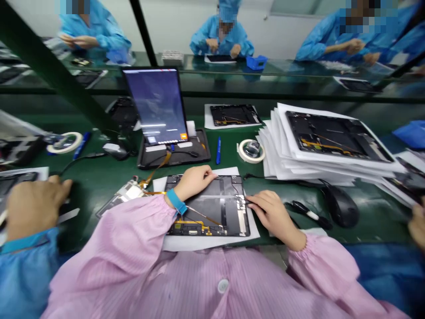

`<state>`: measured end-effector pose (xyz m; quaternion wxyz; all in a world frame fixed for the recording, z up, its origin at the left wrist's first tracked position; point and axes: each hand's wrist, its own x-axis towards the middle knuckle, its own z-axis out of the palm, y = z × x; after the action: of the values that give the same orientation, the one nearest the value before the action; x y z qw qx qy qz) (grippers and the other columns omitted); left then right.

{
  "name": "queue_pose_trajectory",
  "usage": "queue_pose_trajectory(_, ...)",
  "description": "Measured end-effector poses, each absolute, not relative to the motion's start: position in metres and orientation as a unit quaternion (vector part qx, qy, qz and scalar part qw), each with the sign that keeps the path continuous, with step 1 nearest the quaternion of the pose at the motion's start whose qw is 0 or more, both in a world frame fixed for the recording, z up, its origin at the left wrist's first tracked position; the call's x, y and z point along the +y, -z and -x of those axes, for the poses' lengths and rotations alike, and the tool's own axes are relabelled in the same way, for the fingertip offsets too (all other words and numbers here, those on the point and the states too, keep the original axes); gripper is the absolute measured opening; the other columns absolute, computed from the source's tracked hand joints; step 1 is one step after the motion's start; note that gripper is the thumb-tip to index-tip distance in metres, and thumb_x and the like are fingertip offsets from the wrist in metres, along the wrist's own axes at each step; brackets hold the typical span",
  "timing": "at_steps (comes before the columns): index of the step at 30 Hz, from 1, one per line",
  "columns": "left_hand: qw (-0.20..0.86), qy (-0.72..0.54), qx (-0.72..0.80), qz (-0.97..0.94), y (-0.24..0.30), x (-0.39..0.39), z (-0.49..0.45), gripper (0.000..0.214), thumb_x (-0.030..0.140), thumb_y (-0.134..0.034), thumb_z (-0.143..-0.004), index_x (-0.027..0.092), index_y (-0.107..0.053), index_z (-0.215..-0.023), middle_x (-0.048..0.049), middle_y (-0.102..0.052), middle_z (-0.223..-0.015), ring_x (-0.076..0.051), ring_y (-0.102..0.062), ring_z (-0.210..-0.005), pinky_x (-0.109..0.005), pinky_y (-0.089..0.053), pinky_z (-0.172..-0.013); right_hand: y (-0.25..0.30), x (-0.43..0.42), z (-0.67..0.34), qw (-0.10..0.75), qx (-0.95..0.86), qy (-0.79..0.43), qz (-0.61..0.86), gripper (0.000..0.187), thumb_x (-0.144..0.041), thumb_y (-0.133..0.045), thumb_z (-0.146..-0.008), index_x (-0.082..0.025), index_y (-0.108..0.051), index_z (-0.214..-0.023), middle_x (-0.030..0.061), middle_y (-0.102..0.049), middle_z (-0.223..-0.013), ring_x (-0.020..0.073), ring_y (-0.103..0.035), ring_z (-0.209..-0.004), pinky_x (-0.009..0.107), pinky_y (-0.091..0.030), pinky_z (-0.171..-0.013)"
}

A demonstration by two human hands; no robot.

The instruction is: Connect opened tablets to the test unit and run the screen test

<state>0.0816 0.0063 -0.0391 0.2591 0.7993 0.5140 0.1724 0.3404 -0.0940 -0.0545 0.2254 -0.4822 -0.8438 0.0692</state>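
Note:
An opened tablet housing (212,208) with yellow flex cables and bare inner parts lies on a white sheet (212,243) in front of me. My left hand (195,181), with a blue band at the wrist, reaches across its upper edge, fingers closed on that edge. At the right edge, the fingertips of my right hand (275,217) pinch a small dark cable plug (248,201) against the housing. Left of the housing, a flex cable leads to a silvery board (129,192). Behind stands a lit tablet screen (157,106) propped on a black case (174,155).
A tall stack of white sheets (279,155) with another tablet housing (338,135) stands at right. Nearby are a tape roll (244,155), blue pen (218,150), black mouse (340,206) and coiled cable (308,212). A co-worker's hand (33,208) is at left; others sit opposite.

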Motion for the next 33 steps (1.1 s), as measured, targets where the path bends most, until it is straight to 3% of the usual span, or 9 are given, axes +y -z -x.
queue_pose_trajectory(4,0.28,-0.301,0.502,-0.761,0.017,0.021,-0.06,0.022,0.037,-0.054,-0.085,0.017,-0.064,-0.085,-0.0027,-0.069,-0.085,-0.016,-0.062,-0.079,-0.025,-0.047,-0.072,0.066,-0.087,-0.35,0.233,-0.84,-0.096,0.48,0.021,-0.029,-0.05,-0.092,-0.021,-0.063,-0.106,0.0043,-0.065,-0.089,0.0175,-0.056,-0.083,0.034,-0.043,-0.078)
queue_pose_trajectory(8,0.163,-0.441,0.621,-0.627,-0.001,0.063,0.015,0.021,0.02,-0.048,-0.084,0.013,-0.063,-0.097,-0.0079,-0.068,-0.099,-0.017,-0.062,-0.095,-0.029,-0.046,-0.089,0.073,-0.08,-0.354,0.242,-0.839,-0.109,0.474,0.023,-0.034,-0.05,-0.091,-0.022,-0.063,-0.106,0.0041,-0.065,-0.09,0.018,-0.058,-0.084,0.033,-0.046,-0.077)
queue_pose_trajectory(10,0.122,-0.435,0.702,-0.551,0.001,0.085,0.055,0.034,0.01,-0.052,-0.075,0.01,-0.059,-0.108,-0.0124,-0.065,-0.107,-0.02,-0.062,-0.099,-0.031,-0.046,-0.091,0.073,-0.079,-0.354,0.238,-0.839,-0.111,0.476,0.024,-0.037,-0.049,-0.091,-0.023,-0.064,-0.104,0.0042,-0.065,-0.089,0.0184,-0.059,-0.082,0.033,-0.047,-0.076)
queue_pose_trajectory(14,0.203,-0.336,0.718,-0.574,0.018,0.115,0.096,0.032,0.003,-0.056,-0.062,0.012,-0.062,-0.092,-0.0091,-0.068,-0.093,-0.021,-0.065,-0.089,-0.03,-0.05,-0.083,0.071,-0.078,-0.354,0.234,-0.837,-0.11,0.482,0.024,-0.038,-0.05,-0.091,-0.024,-0.063,-0.105,0.0039,-0.065,-0.09,0.0187,-0.059,-0.082,0.033,-0.048,-0.075)
queue_pose_trajectory(17,0.219,-0.336,0.694,-0.599,0.029,0.12,0.097,0.027,0.003,-0.058,-0.059,0.014,-0.061,-0.084,-0.0037,-0.068,-0.08,-0.017,-0.065,-0.077,-0.027,-0.051,-0.074,0.072,-0.077,-0.355,0.234,-0.836,-0.108,0.485,0.023,-0.039,-0.051,-0.091,-0.024,-0.063,-0.104,0.0038,-0.065,-0.091,0.0189,-0.06,-0.083,0.033,-0.049,-0.076)
queue_pose_trajectory(20,0.206,-0.351,0.686,-0.604,0.036,0.119,0.094,0.025,0.006,-0.061,-0.06,0.015,-0.058,-0.083,-0.003,-0.067,-0.08,-0.016,-0.063,-0.078,-0.027,-0.05,-0.076,0.073,-0.077,-0.356,0.233,-0.835,-0.108,0.487,0.023,-0.039,-0.051,-0.09,-0.025,-0.063,-0.104,0.0036,-0.065,-0.09,0.0187,-0.06,-0.083,0.033,-0.049,-0.075)
queue_pose_trajectory(25,0.172,-0.38,0.682,-0.601,0.046,0.118,0.092,0.018,0.024,-0.067,-0.069,0.017,-0.056,-0.08,-0.0035,-0.065,-0.081,-0.017,-0.062,-0.08,-0.03,-0.049,-0.079,0.073,-0.076,-0.357,0.228,-0.835,-0.106,0.489,0.022,-0.039,-0.052,-0.09,-0.025,-0.063,-0.103,0.0028,-0.065,-0.09,0.0181,-0.061,-0.083,0.032,-0.05,-0.075)
queue_pose_trajectory(31,0.061,-0.414,0.711,-0.566,0.033,0.098,0.066,0.053,0.027,-0.066,-0.074,0.011,-0.045,-0.12,-0.0174,-0.058,-0.117,-0.026,-0.056,-0.109,-0.039,-0.044,-0.093,0.075,-0.075,-0.359,0.233,-0.837,-0.097,0.486,0.025,-0.041,-0.051,-0.09,-0.025,-0.065,-0.103,0.0036,-0.067,-0.093,0.0188,-0.063,-0.085,0.031,-0.051,-0.076)
queue_pose_trajectory(33,0.013,-0.403,0.705,-0.583,0.027,0.084,0.049,0.051,0.024,-0.059,-0.077,0.011,-0.043,-0.123,-0.0185,-0.054,-0.121,-0.029,-0.05,-0.118,-0.042,-0.041,-0.098,0.075,-0.075,-0.36,0.231,-0.839,-0.093,0.484,0.025,-0.042,-0.051,-0.09,-0.025,-0.065,-0.103,0.0039,-0.067,-0.093,0.019,-0.063,-0.084,0.031,-0.052,-0.076)
